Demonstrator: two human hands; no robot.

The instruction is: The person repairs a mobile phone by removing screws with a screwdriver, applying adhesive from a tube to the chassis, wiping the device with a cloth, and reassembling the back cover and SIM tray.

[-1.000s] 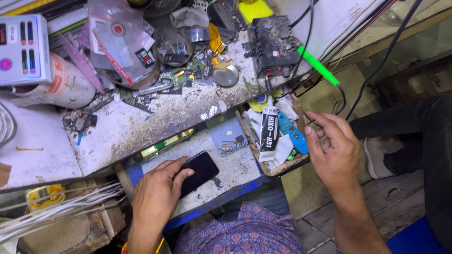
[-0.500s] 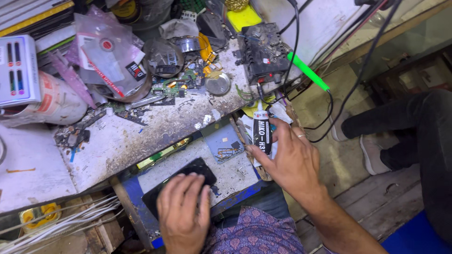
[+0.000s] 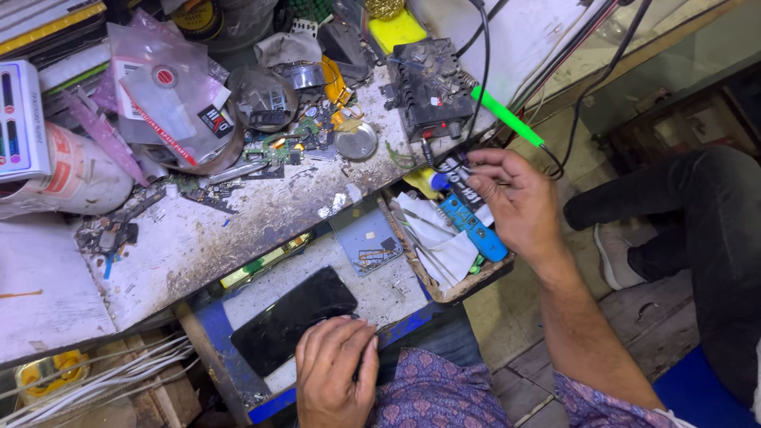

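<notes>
the left hand [image 3: 334, 371] lies flat, fingers spread loosely, on the near corner of the flat black glass phone [image 3: 292, 319], pressing rather than gripping it. the phone rests on a pale, scuffed pull-out board [image 3: 380, 295] just under the cluttered tabletop [image 3: 238, 230]. the right hand [image 3: 515, 202] reaches over a shallow wooden tray [image 3: 464, 287] of tools, fingers curled narrowly around a thin black cable [image 3: 480, 87]; a blue plastic pen-shaped tool [image 3: 474, 227] lies just beside it. a green plastic handle [image 3: 506, 116] sticks out above the knuckles.
</notes>
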